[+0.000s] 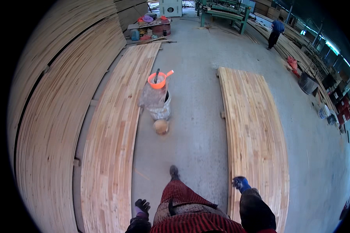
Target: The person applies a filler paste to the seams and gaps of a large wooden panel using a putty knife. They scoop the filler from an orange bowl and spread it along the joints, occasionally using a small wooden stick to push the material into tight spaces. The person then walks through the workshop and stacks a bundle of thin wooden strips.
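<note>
At far left, tall stacks of pale wood sheets [54,116] curve along the wall, well apart from both hands. Beside them lies a long low wood panel [112,139] on the concrete floor [190,128]; its near end lies just to the left of the left hand's fingers. The left hand [142,206], in a dark glove, hangs low beside the person's red-striped trouser leg [182,202]; its fingers [143,202] are loosely curled, hold nothing visible, and touch nothing. How far they are open cannot be told exactly. Ahead of those fingers, well apart up the floor, stands a stained bucket [159,105] with an orange scoop [158,79] on top, a dark handle standing in it, and a small round tan bowl [161,126] lies just before the bucket on its near side. To the right of the leg, the right hand [240,182], in a blue glove, is over the near end of a second long wood panel [256,132]; whether it touches the surface cannot be told. Its fingers [238,181] are bent inward, with nothing seen in their grasp. Far beyond those fingers, at upper right, another person in blue [276,33] stands near a green machine table [225,11], with more stacked wood, a dark bin [308,82] and buckets along the right wall.
</note>
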`<state>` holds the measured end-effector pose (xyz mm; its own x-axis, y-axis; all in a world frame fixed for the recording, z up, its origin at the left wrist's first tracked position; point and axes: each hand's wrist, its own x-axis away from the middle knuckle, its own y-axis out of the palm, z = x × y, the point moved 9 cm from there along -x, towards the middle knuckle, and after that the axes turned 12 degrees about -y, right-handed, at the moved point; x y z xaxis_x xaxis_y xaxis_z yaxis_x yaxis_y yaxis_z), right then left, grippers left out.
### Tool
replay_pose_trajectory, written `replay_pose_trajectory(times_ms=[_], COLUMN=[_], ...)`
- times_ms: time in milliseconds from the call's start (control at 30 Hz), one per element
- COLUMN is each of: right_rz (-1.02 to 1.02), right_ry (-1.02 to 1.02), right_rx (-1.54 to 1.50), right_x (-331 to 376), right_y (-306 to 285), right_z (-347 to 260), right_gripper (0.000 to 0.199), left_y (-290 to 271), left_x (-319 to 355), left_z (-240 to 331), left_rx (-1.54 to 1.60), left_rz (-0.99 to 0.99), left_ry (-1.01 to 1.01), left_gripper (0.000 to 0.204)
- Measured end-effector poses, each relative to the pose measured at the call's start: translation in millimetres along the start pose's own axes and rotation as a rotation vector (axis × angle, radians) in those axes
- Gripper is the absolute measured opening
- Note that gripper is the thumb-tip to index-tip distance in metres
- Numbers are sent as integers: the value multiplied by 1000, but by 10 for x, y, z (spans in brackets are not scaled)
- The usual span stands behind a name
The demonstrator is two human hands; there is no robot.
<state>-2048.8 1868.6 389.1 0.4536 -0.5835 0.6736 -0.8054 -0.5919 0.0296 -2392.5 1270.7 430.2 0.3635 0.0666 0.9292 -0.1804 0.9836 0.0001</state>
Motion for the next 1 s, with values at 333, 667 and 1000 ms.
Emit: replay_pose_trajectory(times_ms=[333, 667, 1000], right_rz=[79, 197, 323], right_ry=[0, 123, -50], right_rx=[-339, -623, -249], right_x=[-1596, -3538, -5161], right_y=[436, -182, 1605], right_z=[-1448, -2572, -5560], right_gripper=[38, 32, 23], left_y=[5527, 8637, 9356], left_x=[-820, -2515, -4937], left_z=[3180, 4116, 4795], left_rx=[-75, 82, 427], left_rz=[-352, -526, -183], left_ry=[202, 176, -228], left_gripper=[35, 30, 73])
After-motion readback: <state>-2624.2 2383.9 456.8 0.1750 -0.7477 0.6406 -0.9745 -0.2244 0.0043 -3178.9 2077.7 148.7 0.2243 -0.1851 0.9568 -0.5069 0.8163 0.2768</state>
